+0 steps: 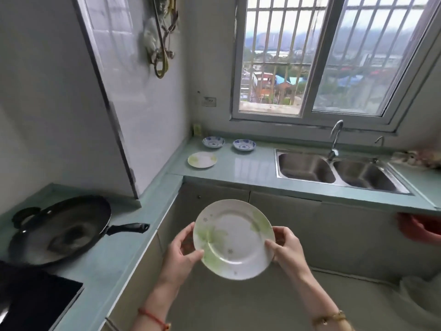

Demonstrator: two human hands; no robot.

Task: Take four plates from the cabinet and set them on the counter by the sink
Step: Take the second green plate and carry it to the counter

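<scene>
The left hand (182,249) has its thumb pressed on the upper face of the plate (233,238) at the lower left rim, with the other fingers curled under the edge, so the fingers are clamped on the rim. The right hand (285,247) mirrors this on the opposite side: thumb over the right rim, the remaining fingers behind and beneath it. Between the 2 hands the plate is held in the air above the floor, in front of the lower cabinet doors (284,211), tilted so its face turns toward the camera.

The plate is round and white with a shallow well and a broad flat rim. Pale green leaf-like washes spread over its left and lower-left part, a second green patch sits at the upper right rim, and a few small grey star-shaped marks are scattered across it.

A red cord circles the left wrist and a gold-coloured bracelet the right wrist.

Further out, on the pale green counter (250,163) to the left of the double steel sink (338,172), lie 3 dishes: a flat plate with the same green pattern (202,159) nearest the corner, and 2 small blue-and-white dishes (213,142) (244,144) behind it near the wall, all apart from one another. A dark wok with a black handle (62,229) rests on the counter at the left.
</scene>
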